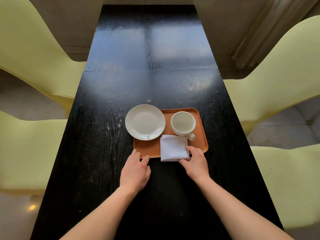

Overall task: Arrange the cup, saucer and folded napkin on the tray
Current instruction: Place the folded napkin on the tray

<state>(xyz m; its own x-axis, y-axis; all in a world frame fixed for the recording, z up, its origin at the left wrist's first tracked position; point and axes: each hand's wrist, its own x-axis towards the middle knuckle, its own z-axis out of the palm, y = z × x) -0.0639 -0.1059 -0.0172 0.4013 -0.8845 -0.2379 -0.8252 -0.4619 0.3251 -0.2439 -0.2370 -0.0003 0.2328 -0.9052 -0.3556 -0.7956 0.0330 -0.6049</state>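
The right hand has its thumb and fingers closed on the near right corner of the folded white napkin, which lies on the orange tray with its near edge hanging over the tray's front rim. The left hand rests fingers together against the tray's near left corner; whether it actually grips the rim is hard to tell.

The white saucer sits half off the tray's left edge, tilted on the rim. The cream cup stands upright on the tray's right side, handle toward the napkin.

Risks: nudging the tray could slide the saucer onto the black table; tugging the napkin may unfold it or bump the cup handle.

No writing or brand is visible.
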